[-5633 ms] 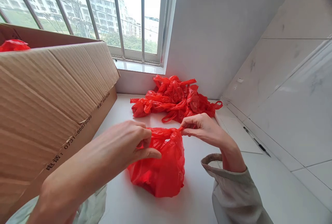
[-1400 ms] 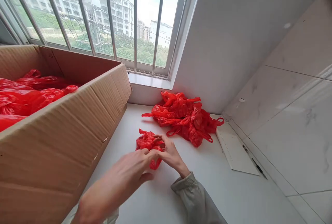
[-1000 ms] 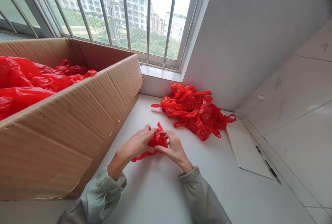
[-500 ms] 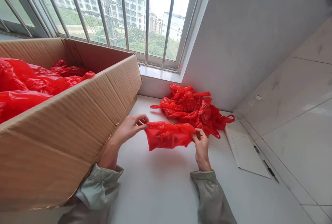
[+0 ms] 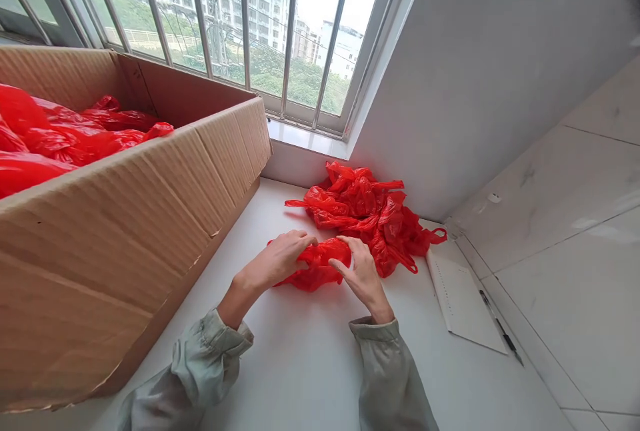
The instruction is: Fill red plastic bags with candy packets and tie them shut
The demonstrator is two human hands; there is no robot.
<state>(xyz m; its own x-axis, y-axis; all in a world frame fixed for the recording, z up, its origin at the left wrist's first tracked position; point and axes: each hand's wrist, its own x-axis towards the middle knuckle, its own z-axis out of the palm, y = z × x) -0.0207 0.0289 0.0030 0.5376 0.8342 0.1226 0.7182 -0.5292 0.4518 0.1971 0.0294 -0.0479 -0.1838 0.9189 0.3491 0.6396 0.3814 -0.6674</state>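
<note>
A crumpled red plastic bag (image 5: pixel 320 278) lies in front of me on the white table, partly covered by my fingers. From the left, my left hand (image 5: pixel 286 256) reaches over it, fingers curved and thumb apart, touching the bag. My right hand (image 5: pixel 361 271) is at the bag's right end, thumb and fingers spread in a C shape with red plastic between them. Neither hand shows a closed grip. Just behind, a heap of red plastic bags (image 5: pixel 365 208) with loop handles rests against the wall.
On the left stands a large cardboard box (image 5: pixel 165 218) with red plastic bags (image 5: pixel 65 131) inside. At the right, a white notepad (image 5: pixel 463 294) and a black pen (image 5: pixel 501 328) lie by the tiled wall. Behind is a barred window (image 5: pixel 240 31).
The bag was stretched wide between both pinching hands; now it is lower and bunched up. My hands have moved closer together and their fingers have spread.
</note>
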